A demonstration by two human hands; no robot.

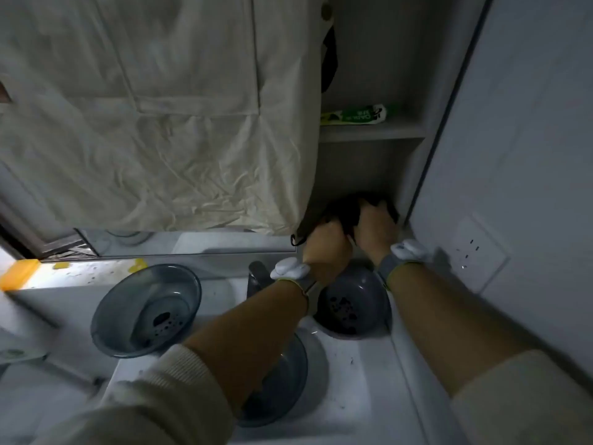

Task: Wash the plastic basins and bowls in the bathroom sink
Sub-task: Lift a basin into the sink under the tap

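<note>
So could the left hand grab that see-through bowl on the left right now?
Probably not at once: the left hand is busy gripping a black cloth with the right hand. The bowl itself sits uncovered, nothing blocking it.

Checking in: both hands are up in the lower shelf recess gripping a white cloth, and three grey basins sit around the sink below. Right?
Not quite. The cloth is black, not white, as the head view shows. The rest holds: the left hand and right hand both grip it in the lower shelf recess, above the left basin, the right basin and the near basin around the sink.
</note>
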